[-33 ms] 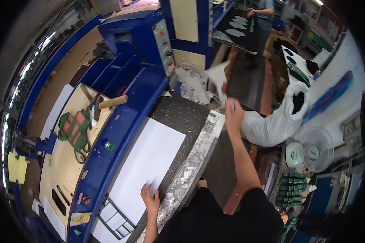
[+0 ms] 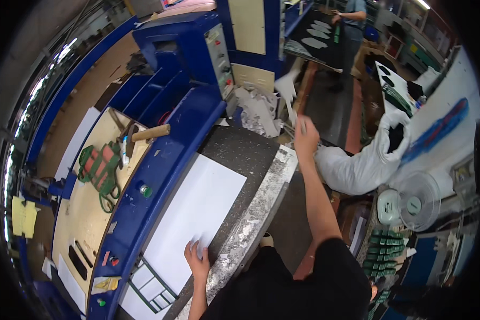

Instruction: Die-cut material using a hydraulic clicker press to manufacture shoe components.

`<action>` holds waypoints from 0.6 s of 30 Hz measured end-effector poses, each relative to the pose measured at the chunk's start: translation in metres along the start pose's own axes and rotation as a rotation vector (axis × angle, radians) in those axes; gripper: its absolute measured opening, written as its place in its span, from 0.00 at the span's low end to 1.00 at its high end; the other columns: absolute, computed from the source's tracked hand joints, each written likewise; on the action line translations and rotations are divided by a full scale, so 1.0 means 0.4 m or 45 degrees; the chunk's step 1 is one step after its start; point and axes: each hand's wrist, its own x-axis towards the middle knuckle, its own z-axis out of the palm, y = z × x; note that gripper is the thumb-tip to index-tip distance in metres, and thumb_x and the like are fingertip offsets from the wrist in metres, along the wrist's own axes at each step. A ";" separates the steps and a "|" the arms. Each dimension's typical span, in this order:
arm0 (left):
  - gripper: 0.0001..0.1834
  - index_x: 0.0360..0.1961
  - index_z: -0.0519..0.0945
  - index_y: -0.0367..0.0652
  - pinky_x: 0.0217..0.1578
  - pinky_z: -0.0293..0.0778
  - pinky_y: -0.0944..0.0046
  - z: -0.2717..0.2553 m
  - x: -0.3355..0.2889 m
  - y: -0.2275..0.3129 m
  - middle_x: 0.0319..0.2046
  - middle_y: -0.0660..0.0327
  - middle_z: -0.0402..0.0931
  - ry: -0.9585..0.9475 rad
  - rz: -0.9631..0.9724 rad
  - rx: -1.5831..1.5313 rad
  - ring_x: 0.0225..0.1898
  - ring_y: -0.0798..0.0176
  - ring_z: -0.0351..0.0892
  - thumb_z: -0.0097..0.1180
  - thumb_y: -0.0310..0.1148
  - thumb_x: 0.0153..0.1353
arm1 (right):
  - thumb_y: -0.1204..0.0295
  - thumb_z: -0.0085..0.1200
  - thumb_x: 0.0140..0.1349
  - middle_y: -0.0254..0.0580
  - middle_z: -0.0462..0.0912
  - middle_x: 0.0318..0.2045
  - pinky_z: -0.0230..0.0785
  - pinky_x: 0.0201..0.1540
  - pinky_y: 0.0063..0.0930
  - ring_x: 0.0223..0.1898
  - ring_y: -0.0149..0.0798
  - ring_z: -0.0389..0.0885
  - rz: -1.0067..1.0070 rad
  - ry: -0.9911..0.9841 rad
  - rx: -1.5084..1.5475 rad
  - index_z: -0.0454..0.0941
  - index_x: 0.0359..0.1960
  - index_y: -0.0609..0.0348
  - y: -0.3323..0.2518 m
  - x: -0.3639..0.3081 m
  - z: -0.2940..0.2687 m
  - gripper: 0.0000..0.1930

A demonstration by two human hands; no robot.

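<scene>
My left hand (image 2: 198, 260) rests with spread fingers at the edge of a smooth white sheet (image 2: 197, 197). Just left of it, a dark green cutting die (image 2: 153, 288) with several compartments lies on the sheet. My right hand (image 2: 306, 140) is stretched out past the far right corner of the work surface, fingers curled. A thin white scrap (image 2: 287, 89), smeared by motion, reaches up from its fingertips. Where the scrap meets the fingers is blurred. Beyond lies a heap of white offcuts (image 2: 256, 112).
A blue machine beam (image 2: 181, 125) runs along the left. On its pale top lie a wooden-handled hammer (image 2: 150, 133) and green-red dies (image 2: 100, 169). Right stand a white sack (image 2: 352, 168) and a fan (image 2: 413, 202). A person (image 2: 352, 18) works at a far table.
My right hand has moved slightly up and away, and the white scrap is farther out and at a different angle. My left hand stays on the sheet. The view has shifted slightly.
</scene>
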 end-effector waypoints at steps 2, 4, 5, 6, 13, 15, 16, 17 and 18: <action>0.20 0.54 0.75 0.42 0.63 0.59 0.53 -0.011 0.016 0.044 0.62 0.46 0.63 0.013 -0.074 -0.073 0.63 0.45 0.61 0.57 0.34 0.61 | 0.62 0.56 0.62 0.55 0.82 0.36 0.71 0.39 0.44 0.39 0.57 0.80 0.121 -0.231 -0.381 0.77 0.41 0.63 0.157 0.120 0.165 0.16; 0.20 0.54 0.75 0.42 0.63 0.59 0.53 -0.044 0.002 0.042 0.61 0.46 0.64 0.080 -0.115 -0.042 0.63 0.45 0.62 0.57 0.33 0.61 | 0.59 0.57 0.60 0.55 0.82 0.38 0.72 0.41 0.43 0.41 0.56 0.81 0.252 -0.477 -0.615 0.78 0.43 0.64 0.157 0.135 0.274 0.19; 0.19 0.54 0.75 0.41 0.62 0.59 0.53 -0.066 -0.013 0.036 0.61 0.47 0.65 0.121 -0.128 -0.023 0.63 0.45 0.62 0.56 0.33 0.61 | 0.58 0.57 0.60 0.55 0.82 0.39 0.72 0.43 0.43 0.42 0.57 0.80 0.267 -0.653 -0.624 0.77 0.44 0.64 0.135 0.130 0.303 0.21; 0.19 0.53 0.75 0.40 0.62 0.59 0.53 -0.089 -0.028 0.027 0.59 0.47 0.67 0.171 -0.169 -0.028 0.63 0.45 0.63 0.56 0.32 0.61 | 0.57 0.57 0.59 0.56 0.82 0.40 0.71 0.45 0.44 0.43 0.57 0.80 0.281 -0.831 -0.640 0.77 0.46 0.65 0.114 0.114 0.330 0.23; 0.10 0.41 0.81 0.38 0.52 0.70 0.55 -0.197 -0.280 -0.278 0.41 0.50 0.80 0.735 -0.513 0.214 0.46 0.48 0.77 0.58 0.30 0.59 | 0.72 0.55 0.64 0.42 0.82 0.29 0.70 0.32 0.25 0.28 0.32 0.78 0.140 -1.261 0.418 0.81 0.36 0.67 -0.098 -0.627 0.170 0.08; 0.10 0.39 0.81 0.37 0.47 0.71 0.55 -0.297 -0.293 -0.382 0.38 0.49 0.79 0.922 -0.528 0.178 0.43 0.48 0.77 0.57 0.32 0.61 | 0.72 0.54 0.65 0.40 0.83 0.29 0.71 0.33 0.23 0.29 0.28 0.79 0.448 -1.617 0.478 0.80 0.39 0.66 -0.178 -0.805 0.069 0.09; 0.11 0.40 0.80 0.37 0.45 0.71 0.56 -0.363 -0.294 -0.415 0.36 0.50 0.79 0.945 -0.616 0.162 0.41 0.48 0.77 0.55 0.33 0.62 | 0.72 0.53 0.65 0.39 0.83 0.29 0.71 0.33 0.23 0.30 0.27 0.79 0.471 -1.745 0.556 0.80 0.41 0.65 -0.219 -0.878 0.046 0.09; 0.12 0.41 0.80 0.37 0.44 0.71 0.55 -0.424 -0.326 -0.480 0.34 0.50 0.79 1.006 -0.797 0.129 0.39 0.47 0.76 0.55 0.34 0.62 | 0.72 0.53 0.66 0.37 0.84 0.30 0.71 0.33 0.22 0.31 0.26 0.80 0.497 -1.859 0.628 0.79 0.43 0.64 -0.272 -0.951 0.019 0.10; 0.13 0.42 0.80 0.37 0.44 0.71 0.56 -0.491 -0.386 -0.530 0.35 0.50 0.79 1.008 -0.794 0.285 0.39 0.48 0.76 0.56 0.35 0.61 | 0.70 0.55 0.64 0.40 0.84 0.29 0.71 0.33 0.22 0.31 0.26 0.81 0.478 -2.030 0.610 0.78 0.47 0.64 -0.317 -1.019 0.008 0.13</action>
